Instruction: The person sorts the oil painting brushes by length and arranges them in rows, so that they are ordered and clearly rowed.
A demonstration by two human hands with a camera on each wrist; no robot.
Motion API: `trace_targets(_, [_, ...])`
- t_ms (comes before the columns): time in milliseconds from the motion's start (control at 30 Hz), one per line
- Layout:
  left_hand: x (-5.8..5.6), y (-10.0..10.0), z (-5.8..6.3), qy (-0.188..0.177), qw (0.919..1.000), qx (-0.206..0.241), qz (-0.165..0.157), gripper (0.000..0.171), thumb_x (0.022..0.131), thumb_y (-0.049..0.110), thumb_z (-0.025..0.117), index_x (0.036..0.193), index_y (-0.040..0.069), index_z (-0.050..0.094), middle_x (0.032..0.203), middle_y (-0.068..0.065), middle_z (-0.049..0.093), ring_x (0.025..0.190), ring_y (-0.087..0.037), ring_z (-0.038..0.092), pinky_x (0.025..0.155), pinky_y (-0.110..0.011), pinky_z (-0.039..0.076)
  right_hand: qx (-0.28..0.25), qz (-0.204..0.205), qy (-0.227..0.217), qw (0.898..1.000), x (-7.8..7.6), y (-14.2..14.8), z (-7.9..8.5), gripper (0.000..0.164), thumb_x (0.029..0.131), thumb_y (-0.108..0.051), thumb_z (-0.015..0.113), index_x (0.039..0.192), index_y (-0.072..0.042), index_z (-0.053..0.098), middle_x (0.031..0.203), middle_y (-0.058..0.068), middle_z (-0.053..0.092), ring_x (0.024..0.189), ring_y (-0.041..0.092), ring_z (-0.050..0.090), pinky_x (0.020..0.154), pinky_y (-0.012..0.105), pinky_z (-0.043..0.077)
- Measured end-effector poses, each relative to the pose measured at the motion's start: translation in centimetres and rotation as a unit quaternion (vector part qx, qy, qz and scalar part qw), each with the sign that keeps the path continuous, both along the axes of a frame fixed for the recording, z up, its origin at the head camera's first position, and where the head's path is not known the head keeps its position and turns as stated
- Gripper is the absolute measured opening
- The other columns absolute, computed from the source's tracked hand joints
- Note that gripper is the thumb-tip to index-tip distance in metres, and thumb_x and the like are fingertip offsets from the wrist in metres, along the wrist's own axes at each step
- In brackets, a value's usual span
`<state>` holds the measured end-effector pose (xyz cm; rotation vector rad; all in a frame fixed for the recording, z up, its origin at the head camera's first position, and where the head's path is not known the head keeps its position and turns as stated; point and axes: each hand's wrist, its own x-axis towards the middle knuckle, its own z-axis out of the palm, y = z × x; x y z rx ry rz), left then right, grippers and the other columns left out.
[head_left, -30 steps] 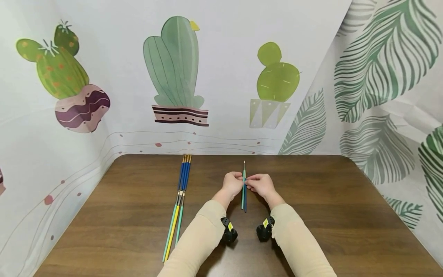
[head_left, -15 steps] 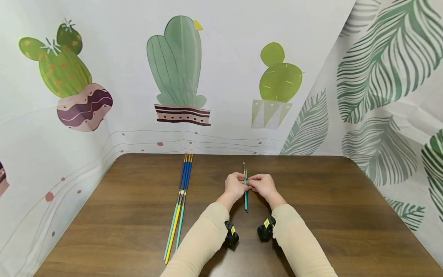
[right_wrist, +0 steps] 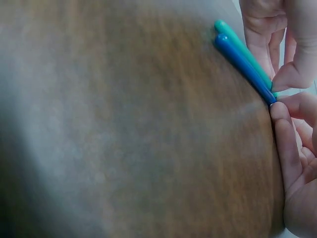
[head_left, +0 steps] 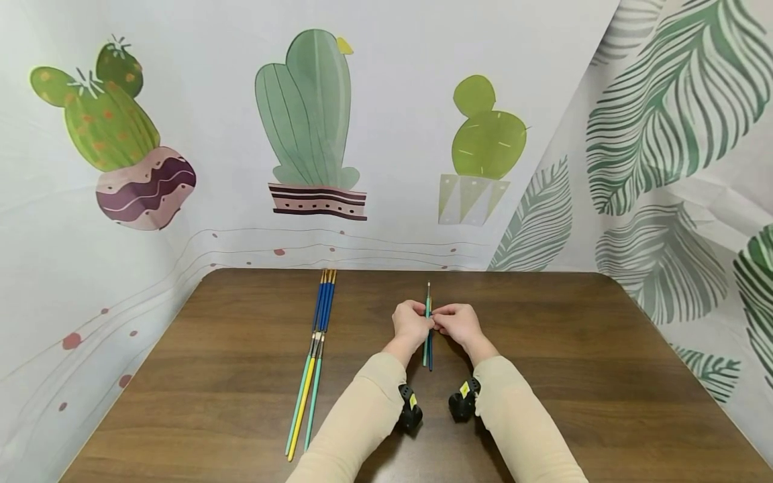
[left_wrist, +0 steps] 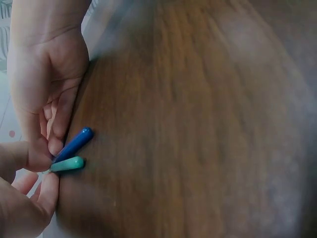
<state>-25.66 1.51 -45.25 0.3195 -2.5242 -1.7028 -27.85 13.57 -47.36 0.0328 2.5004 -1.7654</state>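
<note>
Near the middle of the table, my left hand (head_left: 412, 323) pinches a green-handled paintbrush (head_left: 425, 353) between thumb and fingers. Just right of it, my right hand (head_left: 457, 322) pinches a blue-handled paintbrush (head_left: 431, 357). The two brushes lie side by side, bristles pointing away from me, the green one's tip reaching farther. In the left wrist view, the rounded ends of the green handle (left_wrist: 69, 164) and blue handle (left_wrist: 75, 143) spread slightly apart. The right wrist view has the blue handle (right_wrist: 242, 64) close against the green handle (right_wrist: 250, 58). Fingertips hide the brushes' middles.
On the left lie several blue paintbrushes (head_left: 323, 305) in a row at the back. Nearer me are a yellow paintbrush (head_left: 302, 406) and two green paintbrushes (head_left: 297, 402) beside it. A patterned cloth (head_left: 398, 134) hangs behind the brown wooden table (head_left: 574, 376).
The green brush's near end swings right, over the blue handle, then back left beside it. My left forearm shifts slightly right; the right hand keeps its pinch, almost still.
</note>
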Motion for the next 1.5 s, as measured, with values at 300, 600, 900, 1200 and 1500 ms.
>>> trace_targets(300, [0.0, 0.1, -0.1, -0.006, 0.9994, 0.035, 0.007, 0.025, 0.071, -0.002, 0.075, 0.094, 0.002, 0.068, 0.091, -0.01, 0.066, 0.083, -0.021, 0.061, 0.069, -0.028, 0.053, -0.006, -0.01, -0.002, 1.0, 0.2, 0.1, 0.0, 0.02, 0.084, -0.003, 0.063, 0.097, 0.01, 0.069, 0.07, 0.006, 0.07, 0.058, 0.004, 0.061, 0.057, 0.02, 0.053])
trace_targets(600, [-0.3, -0.2, -0.4, -0.015, 0.9942, 0.102, 0.031, 0.026, 0.071, -0.003, 0.074, 0.097, 0.0, 0.068, 0.096, -0.012, 0.066, 0.084, -0.021, 0.062, 0.07, -0.029, 0.054, -0.01, -0.015, 0.002, 1.0, -0.1, -0.2, -0.2, 0.019, 0.083, -0.003, 0.064, 0.096, 0.01, 0.07, 0.071, 0.007, 0.07, 0.057, 0.004, 0.061, 0.057, 0.019, 0.053])
trace_targets(900, [-0.3, -1.2, -0.1, -0.016, 0.9831, 0.175, 0.05, 0.031, 0.068, -0.008, 0.068, 0.099, -0.001, 0.068, 0.097, -0.015, 0.066, 0.082, -0.019, 0.06, 0.068, -0.024, 0.05, -0.018, -0.011, -0.003, 1.0, -0.1, -0.2, 0.0, 0.021, 0.083, -0.004, 0.064, 0.098, 0.01, 0.069, 0.081, 0.014, 0.073, 0.059, 0.004, 0.063, 0.059, 0.02, 0.054])
trace_targets(1200, [-0.2, -2.3, 0.0, -0.012, 0.971, 0.23, 0.063, 0.034, 0.067, -0.01, 0.063, 0.101, -0.006, 0.065, 0.094, -0.016, 0.066, 0.069, -0.012, 0.056, 0.061, -0.02, 0.048, -0.026, -0.006, -0.001, 1.0, 0.0, -0.3, -0.1, 0.022, 0.084, -0.002, 0.062, 0.099, 0.012, 0.068, 0.086, 0.017, 0.073, 0.06, 0.005, 0.063, 0.058, 0.019, 0.054])
trace_targets(1500, [-0.2, -2.4, -0.4, -0.003, 0.9636, 0.259, 0.068, 0.032, 0.066, -0.012, 0.061, 0.098, -0.009, 0.063, 0.081, -0.007, 0.063, 0.063, -0.011, 0.055, 0.057, -0.02, 0.05, -0.019, -0.016, -0.001, 1.0, 0.1, -0.3, -0.1, 0.02, 0.083, -0.004, 0.066, 0.097, 0.01, 0.069, 0.08, 0.014, 0.073, 0.059, 0.004, 0.063, 0.057, 0.019, 0.054])
